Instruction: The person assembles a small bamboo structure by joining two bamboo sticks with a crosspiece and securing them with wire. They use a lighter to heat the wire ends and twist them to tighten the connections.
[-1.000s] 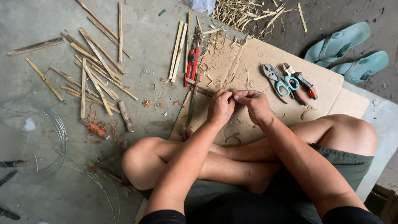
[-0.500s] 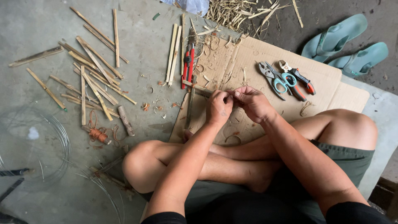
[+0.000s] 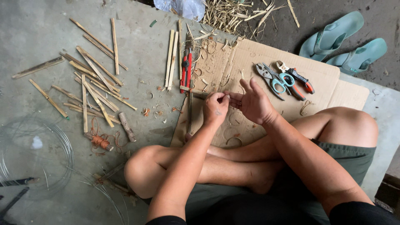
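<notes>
Left hand: I see my left hand at frame centre, fingers curled, pinching a thin bamboo strip.
Right hand: my right hand just beside it, fingers spread.
Cutting tools: two on the cardboard sheet, pliers and pruning shears.
Utility knife: one, red.
Sandals: two, upper right.
Bamboo sticks: many, upper left.

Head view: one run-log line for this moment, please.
left hand: fist closed, pinching a thin bamboo sliver | right hand: fingers spread, touching left fingertips | under hands: cardboard sheet | nearby: scissors and pliers, red utility knife
</notes>
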